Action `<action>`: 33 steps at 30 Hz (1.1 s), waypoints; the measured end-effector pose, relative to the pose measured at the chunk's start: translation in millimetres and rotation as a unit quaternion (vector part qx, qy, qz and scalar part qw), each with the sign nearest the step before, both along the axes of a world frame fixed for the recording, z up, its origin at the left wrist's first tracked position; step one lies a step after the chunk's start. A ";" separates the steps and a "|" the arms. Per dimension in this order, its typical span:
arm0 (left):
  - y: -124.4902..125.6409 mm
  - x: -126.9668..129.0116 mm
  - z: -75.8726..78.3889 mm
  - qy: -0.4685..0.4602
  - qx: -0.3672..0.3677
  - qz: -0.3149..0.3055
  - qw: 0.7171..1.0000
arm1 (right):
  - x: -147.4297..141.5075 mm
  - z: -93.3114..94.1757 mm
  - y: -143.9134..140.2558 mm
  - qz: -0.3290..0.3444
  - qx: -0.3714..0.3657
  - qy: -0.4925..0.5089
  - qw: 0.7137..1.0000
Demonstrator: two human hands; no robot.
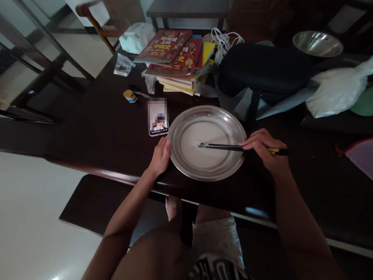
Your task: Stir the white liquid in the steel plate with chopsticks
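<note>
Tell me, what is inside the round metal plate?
The metal plate holds a thin layer of whitish liquid. The chopsticks in the right hand dip into it; their tips are hidden.
</note>
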State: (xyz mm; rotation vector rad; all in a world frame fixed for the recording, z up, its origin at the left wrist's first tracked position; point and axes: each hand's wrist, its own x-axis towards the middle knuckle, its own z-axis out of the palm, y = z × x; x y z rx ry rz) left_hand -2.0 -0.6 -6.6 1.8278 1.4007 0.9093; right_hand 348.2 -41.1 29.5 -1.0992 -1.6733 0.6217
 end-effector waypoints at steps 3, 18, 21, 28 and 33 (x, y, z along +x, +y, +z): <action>0.0 -0.6 -0.7 0.005 -0.001 0.002 1.000 | 0.7 -0.5 0.1 -0.015 0.018 0.031 0.999; 0.1 -0.1 -0.1 0.000 -0.002 0.004 1.000 | 1.8 -1.3 0.3 -0.001 0.001 0.004 1.000; 0.2 -0.1 -0.5 0.000 -0.002 0.003 1.000 | 1.3 -1.5 0.1 -0.013 0.012 0.041 0.999; 0.6 0.0 -2.7 0.007 0.002 0.005 1.000 | 1.7 -2.0 0.3 -0.006 0.015 0.022 1.000; 0.7 0.6 -1.0 0.008 0.002 0.002 1.000 | 1.0 -1.5 0.1 0.028 -0.008 0.018 0.999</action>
